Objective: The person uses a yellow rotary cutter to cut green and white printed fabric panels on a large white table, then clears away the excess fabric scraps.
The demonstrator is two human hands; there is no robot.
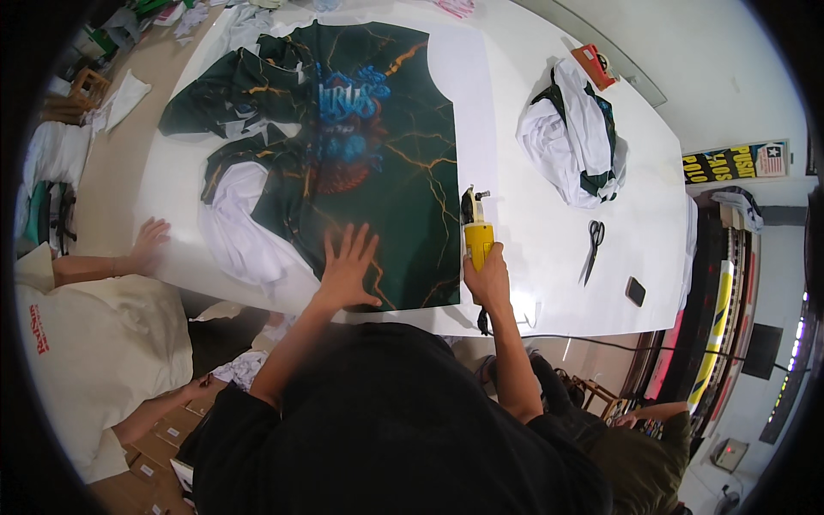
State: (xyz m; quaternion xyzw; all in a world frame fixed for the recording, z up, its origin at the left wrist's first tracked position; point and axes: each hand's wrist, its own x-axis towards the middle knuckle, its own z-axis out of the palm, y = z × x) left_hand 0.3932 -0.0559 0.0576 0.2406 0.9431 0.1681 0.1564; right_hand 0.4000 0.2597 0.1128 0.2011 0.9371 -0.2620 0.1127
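A dark green fabric piece [403,197] with gold crack lines and a blue-and-red graphic lies flat on the white table [549,292], over a pale layer [446,64]. My left hand [348,266] presses on its lower part, fingers spread. My right hand [485,275] grips a yellow electric cutting tool [478,236] standing at the fabric’s straight right edge, a black cord trailing from it. Left of my left hand, crumpled green and white fabric [240,227] spreads out from the green piece.
Bundled fabric [566,129], a red tape dispenser [590,64], black scissors [592,245] and a phone [635,292] are on the right. A co-worker [103,343] at left rests a hand [150,240] on the table; another person [635,455] is lower right. Rolls [721,309] stand beyond.
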